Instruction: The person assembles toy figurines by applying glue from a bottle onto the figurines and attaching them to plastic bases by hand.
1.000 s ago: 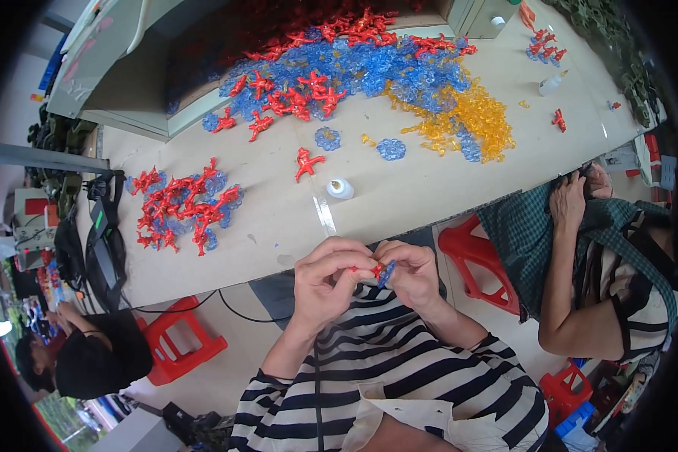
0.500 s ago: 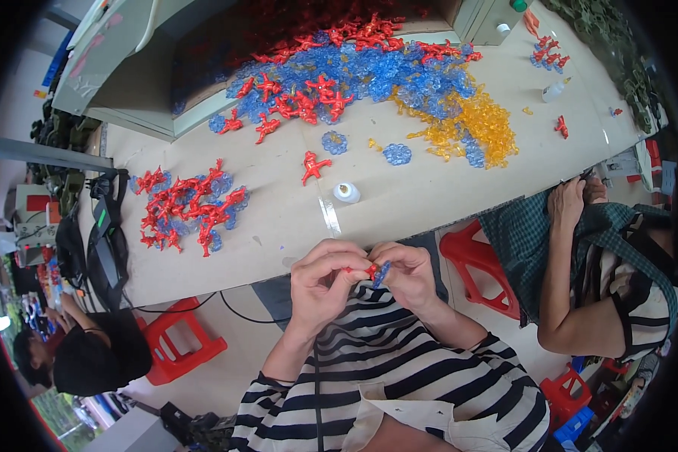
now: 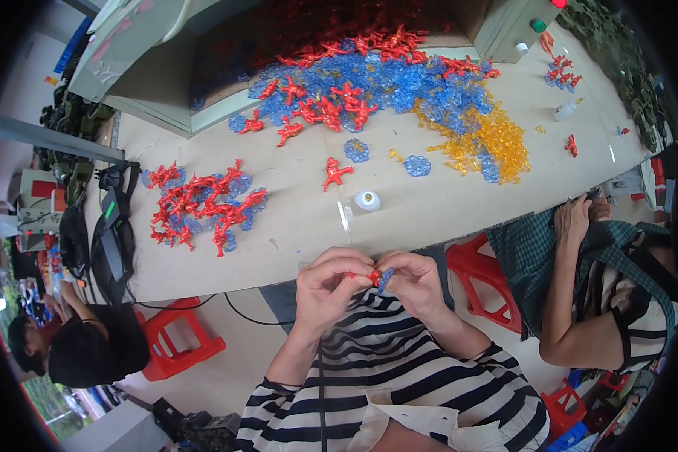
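My left hand (image 3: 325,292) pinches a small red figure (image 3: 374,278), most of it hidden by the fingers. My right hand (image 3: 420,289) grips a translucent blue scalloped disc (image 3: 386,281) by its edge, right up against the figure. Both hands meet just off the table's near edge, in front of my striped top. Beyond them on the table stands a small white bottle (image 3: 368,201). A loose red figure (image 3: 336,174) and two blue discs, one of them a scalloped disc (image 3: 356,151), lie past it.
Red figures on blue discs (image 3: 203,200) cluster at the left. A heap of blue discs (image 3: 384,83) spills from an open-fronted cabinet (image 3: 154,94), beside yellow pieces (image 3: 505,147). Another person's hand (image 3: 572,218) is at the right, near a red stool (image 3: 478,279).
The table and its contents sit slightly lower and farther right in the picture, as the view has shifted. Both hands still hold the figure and disc together, with little change in grip.
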`<state>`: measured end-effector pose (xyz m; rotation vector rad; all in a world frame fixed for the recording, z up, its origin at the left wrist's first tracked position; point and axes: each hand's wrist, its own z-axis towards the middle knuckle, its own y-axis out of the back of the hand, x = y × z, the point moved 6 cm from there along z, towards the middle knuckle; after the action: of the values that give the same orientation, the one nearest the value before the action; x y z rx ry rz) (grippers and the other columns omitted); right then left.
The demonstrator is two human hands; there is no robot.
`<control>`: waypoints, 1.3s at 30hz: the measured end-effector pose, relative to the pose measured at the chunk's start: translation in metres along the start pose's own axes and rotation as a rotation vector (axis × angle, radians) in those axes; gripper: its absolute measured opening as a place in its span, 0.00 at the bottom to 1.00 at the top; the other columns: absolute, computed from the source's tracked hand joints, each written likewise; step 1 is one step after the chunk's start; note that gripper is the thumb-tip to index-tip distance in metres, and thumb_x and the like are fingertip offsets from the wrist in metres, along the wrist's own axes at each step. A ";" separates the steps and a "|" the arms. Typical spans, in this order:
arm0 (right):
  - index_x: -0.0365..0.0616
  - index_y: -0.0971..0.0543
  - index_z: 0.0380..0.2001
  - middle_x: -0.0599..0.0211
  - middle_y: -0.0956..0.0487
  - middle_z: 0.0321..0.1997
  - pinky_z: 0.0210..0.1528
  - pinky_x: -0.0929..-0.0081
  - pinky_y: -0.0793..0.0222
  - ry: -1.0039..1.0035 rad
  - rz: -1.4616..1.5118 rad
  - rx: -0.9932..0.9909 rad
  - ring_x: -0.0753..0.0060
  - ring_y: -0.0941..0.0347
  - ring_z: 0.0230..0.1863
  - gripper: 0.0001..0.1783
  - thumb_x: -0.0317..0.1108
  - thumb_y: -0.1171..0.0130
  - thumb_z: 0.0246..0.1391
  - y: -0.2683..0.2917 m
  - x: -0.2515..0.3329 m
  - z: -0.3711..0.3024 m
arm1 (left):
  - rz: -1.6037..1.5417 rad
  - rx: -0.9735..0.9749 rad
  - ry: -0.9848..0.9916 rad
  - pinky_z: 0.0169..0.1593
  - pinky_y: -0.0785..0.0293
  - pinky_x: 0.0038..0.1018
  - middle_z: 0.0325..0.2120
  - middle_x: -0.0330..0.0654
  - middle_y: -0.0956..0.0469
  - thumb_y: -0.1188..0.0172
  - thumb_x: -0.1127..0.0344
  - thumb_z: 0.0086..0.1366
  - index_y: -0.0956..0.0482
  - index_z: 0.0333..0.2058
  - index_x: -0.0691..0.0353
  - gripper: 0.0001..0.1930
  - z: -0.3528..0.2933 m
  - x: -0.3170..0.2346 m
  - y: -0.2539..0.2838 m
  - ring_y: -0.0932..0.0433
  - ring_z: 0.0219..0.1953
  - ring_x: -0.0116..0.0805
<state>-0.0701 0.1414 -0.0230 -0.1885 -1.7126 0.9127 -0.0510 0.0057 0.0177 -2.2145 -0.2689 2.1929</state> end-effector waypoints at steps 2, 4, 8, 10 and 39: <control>0.32 0.25 0.38 0.59 0.24 0.37 0.43 0.78 0.33 -0.042 -0.093 -0.015 0.74 0.29 0.38 0.14 0.17 0.45 0.44 -0.007 0.010 0.002 | -0.080 -0.043 0.034 0.36 0.27 0.22 0.32 0.44 0.24 0.40 0.81 0.50 0.20 0.28 0.67 0.05 -0.003 0.002 0.007 0.24 0.33 0.29; 0.33 0.26 0.40 0.59 0.24 0.38 0.43 0.79 0.33 0.011 -0.259 -0.042 0.75 0.29 0.38 0.17 0.16 0.49 0.43 -0.001 0.019 0.005 | 0.003 -0.074 -0.042 0.36 0.27 0.23 0.31 0.43 0.24 0.40 0.81 0.50 0.20 0.29 0.66 0.07 -0.003 -0.001 0.018 0.24 0.33 0.29; 0.33 0.26 0.40 0.61 0.24 0.37 0.42 0.82 0.33 0.139 -0.472 -0.166 0.76 0.29 0.37 0.15 0.18 0.48 0.46 0.015 0.034 0.013 | 0.723 -0.351 -0.216 0.37 0.28 0.24 0.27 0.43 0.24 0.39 0.80 0.48 0.20 0.33 0.63 0.12 0.003 -0.025 0.054 0.24 0.33 0.33; 0.34 0.25 0.39 0.62 0.24 0.37 0.40 0.83 0.34 0.163 -0.477 -0.173 0.77 0.30 0.37 0.14 0.19 0.46 0.46 0.015 0.040 0.019 | 1.020 -0.497 -0.315 0.36 0.29 0.28 0.27 0.43 0.24 0.37 0.77 0.47 0.20 0.35 0.62 0.13 0.004 -0.035 0.069 0.25 0.31 0.37; 0.35 0.32 0.45 0.64 0.24 0.37 0.45 0.78 0.35 0.190 -0.621 -0.065 0.75 0.29 0.40 0.18 0.25 0.45 0.49 -0.002 0.047 0.035 | -0.731 0.148 0.428 0.32 0.29 0.18 0.31 0.41 0.27 0.45 0.75 0.59 0.32 0.43 0.64 0.12 0.015 0.026 -0.002 0.25 0.31 0.28</control>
<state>-0.1169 0.1489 0.0113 0.2035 -1.4906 0.3653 -0.0665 0.0093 -0.0077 -1.9898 -0.7278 1.2970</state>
